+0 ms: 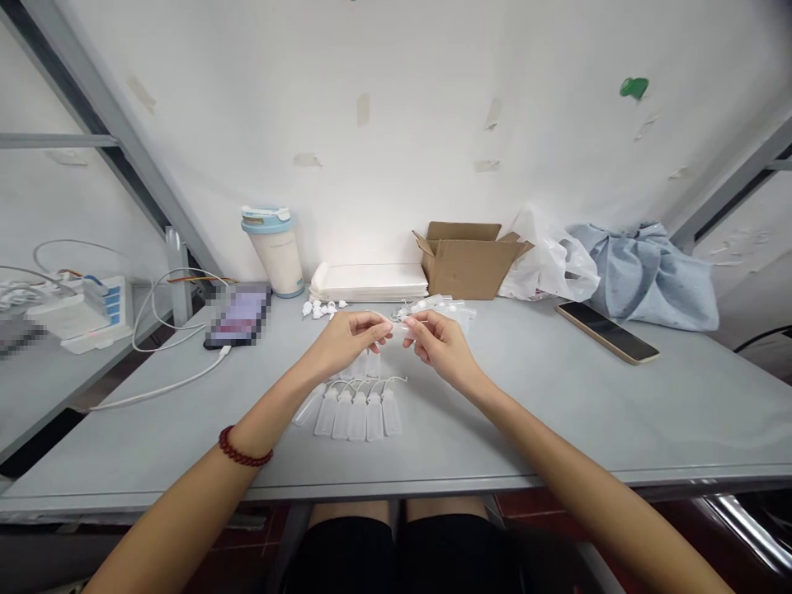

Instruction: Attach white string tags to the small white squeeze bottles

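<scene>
My left hand [350, 337] and my right hand [438, 340] meet above the middle of the grey table [557, 412], fingers pinched together on a small clear plastic piece [399, 328] held between them. Below the hands lies a row of several small translucent squeeze bottles [355, 412] with thin cords at their tops. Behind the hands sit a few small white caps [318, 309] and a loose pile of clear bottles [442, 308]. A red bead bracelet [242, 450] circles my left wrist.
At the back stand a cup with a blue lid [275, 252], a stack of white sheets [370, 282], an open cardboard box [467, 260], a white plastic bag [550, 264] and blue cloth [649, 276]. One phone [606, 332] lies right, another phone [238, 318] on a cable left.
</scene>
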{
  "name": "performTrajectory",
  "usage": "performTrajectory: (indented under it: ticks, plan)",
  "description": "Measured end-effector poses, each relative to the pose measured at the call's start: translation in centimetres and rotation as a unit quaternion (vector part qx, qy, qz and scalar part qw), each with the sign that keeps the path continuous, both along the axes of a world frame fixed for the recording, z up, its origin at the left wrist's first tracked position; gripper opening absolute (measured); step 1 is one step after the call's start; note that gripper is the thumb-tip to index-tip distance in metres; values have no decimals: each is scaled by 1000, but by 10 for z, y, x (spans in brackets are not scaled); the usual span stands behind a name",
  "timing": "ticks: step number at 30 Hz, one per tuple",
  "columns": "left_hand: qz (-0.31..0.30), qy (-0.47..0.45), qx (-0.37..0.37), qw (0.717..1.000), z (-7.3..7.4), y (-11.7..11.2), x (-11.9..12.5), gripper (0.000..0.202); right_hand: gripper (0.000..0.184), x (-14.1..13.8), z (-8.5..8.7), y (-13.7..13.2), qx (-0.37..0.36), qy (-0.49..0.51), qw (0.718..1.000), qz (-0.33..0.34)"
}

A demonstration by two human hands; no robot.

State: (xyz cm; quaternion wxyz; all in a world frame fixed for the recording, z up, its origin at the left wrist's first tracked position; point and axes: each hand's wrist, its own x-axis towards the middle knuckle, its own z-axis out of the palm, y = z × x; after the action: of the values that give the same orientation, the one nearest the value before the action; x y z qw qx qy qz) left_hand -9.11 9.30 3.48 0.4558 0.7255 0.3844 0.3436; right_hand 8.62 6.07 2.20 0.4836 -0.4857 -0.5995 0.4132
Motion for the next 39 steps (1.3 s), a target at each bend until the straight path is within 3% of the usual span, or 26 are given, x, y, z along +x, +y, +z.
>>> performTrajectory:
  ticks: [5,10,12,14,17,20,26,29,34,36,39]
  plan:
    - [-6,18,-17,1000,-2,0,2,38,31,1,-2,1,32,-22,999,-3]
    - [6,65,100,993,-5,-4,6,31,31,4,2,3,-131,101,984,61]
    - [14,89,128,988,-7,-4,7,31,33,5,2,4,-162,118,977,77]
    - [26,106,121,987,-8,-4,8,32,35,6,1,4,-145,95,983,67]
    - [38,90,73,993,-7,-4,8,36,34,7,-2,4,-27,-14,999,21]
    - [20,54,53,997,-5,-6,9,36,29,8,-2,4,59,-96,994,-10]
    - [47,35,89,994,-5,-10,14,24,35,9,4,4,-53,7,996,77]
    - [51,10,68,996,-6,-8,16,25,27,10,6,2,-5,-32,998,63]
    - [-6,-1,-20,1000,-3,-7,11,34,25,10,4,0,56,-105,992,30]
    - [-15,8,-16,1000,-2,-8,9,35,30,10,3,1,24,-66,996,48]
    - [-11,62,78,995,1,-12,10,33,40,11,1,3,-90,40,991,91]
